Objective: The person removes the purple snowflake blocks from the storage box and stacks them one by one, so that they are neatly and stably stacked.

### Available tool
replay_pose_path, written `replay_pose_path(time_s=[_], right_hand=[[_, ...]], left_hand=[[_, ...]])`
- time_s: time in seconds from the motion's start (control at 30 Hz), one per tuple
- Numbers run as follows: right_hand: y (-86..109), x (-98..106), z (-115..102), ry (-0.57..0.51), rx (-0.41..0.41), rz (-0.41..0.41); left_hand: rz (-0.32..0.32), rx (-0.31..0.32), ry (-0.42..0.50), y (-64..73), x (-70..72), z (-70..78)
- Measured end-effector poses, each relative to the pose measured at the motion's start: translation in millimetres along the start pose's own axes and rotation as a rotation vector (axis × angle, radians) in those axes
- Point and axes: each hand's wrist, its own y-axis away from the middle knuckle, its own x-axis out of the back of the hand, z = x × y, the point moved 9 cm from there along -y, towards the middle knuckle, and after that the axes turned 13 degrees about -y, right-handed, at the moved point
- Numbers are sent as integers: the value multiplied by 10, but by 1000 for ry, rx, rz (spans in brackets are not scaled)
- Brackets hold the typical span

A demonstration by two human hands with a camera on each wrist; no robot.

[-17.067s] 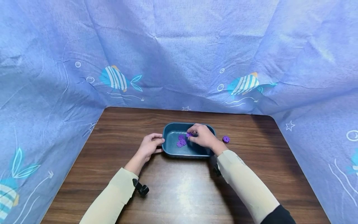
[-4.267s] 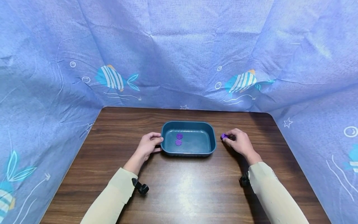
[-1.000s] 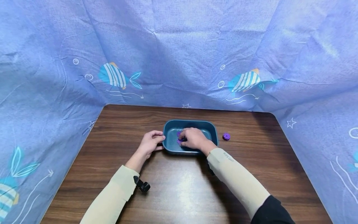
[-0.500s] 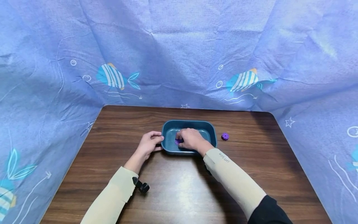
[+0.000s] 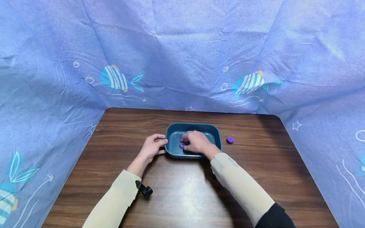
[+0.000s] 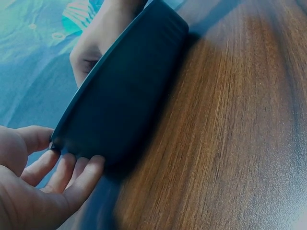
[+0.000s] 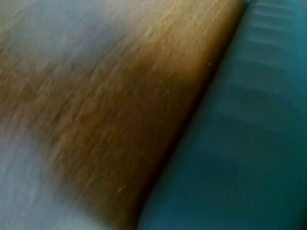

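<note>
In the head view, a dark teal plastic bin (image 5: 178,155) stands mid-table with purple notched discs inside. My left hand (image 5: 150,148) grips its left end, thumb at the rim and fingers against the outer wall, as the left wrist view also shows on the bin (image 6: 115,96). My right hand (image 5: 198,142) reaches into the bin from the right, thumb and fingers curled at a purple disc (image 5: 182,145) and pinching it. A second purple disc (image 5: 181,137) is partly hidden behind the fingers. The right wrist view shows only blurred table and the bin's side (image 7: 240,143).
A small stack of purple discs (image 5: 230,139) sits on the wooden table (image 5: 256,152) right of the bin. A blue fish-print cloth (image 5: 182,63) hangs round the table's back and sides.
My right hand has gone from the stack on the right into the bin, and over the last second has shifted slightly at the discs. Fewer discs lie in the bin than long before. Left hand unmoved.
</note>
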Motion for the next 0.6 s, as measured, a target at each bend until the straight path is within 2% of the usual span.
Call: replay_pose_path(time_s=[0.27,0.6], right_hand=[[42,20,18,-44,13,-1],[75,145,26,-106,20,22]], left_hand=[[-7,4,-6,5,-6,5],[-1,1,8,10,1,38]])
